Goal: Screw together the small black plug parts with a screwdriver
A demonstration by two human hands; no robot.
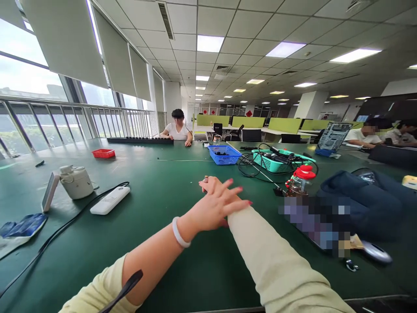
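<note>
My left hand (216,202), with a white band (180,233) on its wrist, lies across my right wrist. Its fingers are spread over the cuff of the pale yellow right sleeve (260,239). Beyond it, my right hand (211,181) is mostly hidden behind the left one. What shows of the right fingers is curled, with a small brownish tip (206,178) sticking up from them, too small to name. Both hands are above the green tabletop (156,187). On the left lies a white power bank (110,200) near a black cable (65,228).
A blue basket (224,155), a teal basket (276,164) full of cables, and a red-lidded bottle (301,180) stand ahead right. Dark clothing (361,204) lies right. Leftward are a beige container (76,181) and a red tray (103,153). A person (177,128) sits at the far end.
</note>
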